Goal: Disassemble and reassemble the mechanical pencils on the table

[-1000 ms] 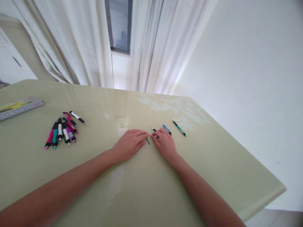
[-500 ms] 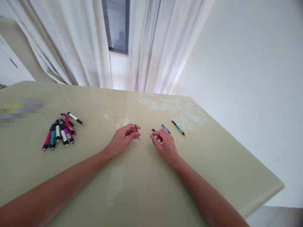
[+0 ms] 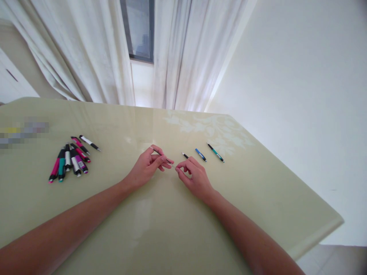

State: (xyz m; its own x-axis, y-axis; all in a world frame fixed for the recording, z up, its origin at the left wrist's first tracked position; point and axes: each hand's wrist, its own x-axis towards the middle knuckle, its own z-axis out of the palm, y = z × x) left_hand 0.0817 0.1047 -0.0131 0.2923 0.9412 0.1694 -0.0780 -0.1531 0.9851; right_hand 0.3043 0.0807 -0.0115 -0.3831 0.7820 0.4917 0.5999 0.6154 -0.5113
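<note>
My left hand (image 3: pixel 147 164) pinches a thin dark pen refill (image 3: pixel 161 156), which slants down to the right with its tip near my right fingers. My right hand (image 3: pixel 196 177) is closed, thumb against forefinger, on a tiny pale spring (image 3: pixel 174 167); fingertips cover part of it. Spring and refill tip meet or nearly meet between the hands; I cannot tell whether the tip is inside. Just beyond my right hand lie a black pen front part (image 3: pixel 185 155), partly hidden by the fingers, and a blue pen barrel (image 3: pixel 200 154).
A teal and black pen (image 3: pixel 215 152) lies to the right of the blue barrel. At the left is a pile of several pink, white, teal and purple pens (image 3: pixel 69 162). A blurred item (image 3: pixel 23 131) sits at the table's far left. Curtains (image 3: pixel 100 49) hang behind the table (image 3: pixel 160 229).
My left hand has turned the refill from near upright to slanting right and down. My right hand has moved left, bringing the spring to the refill's tip. The blue barrel is now fully uncovered.
</note>
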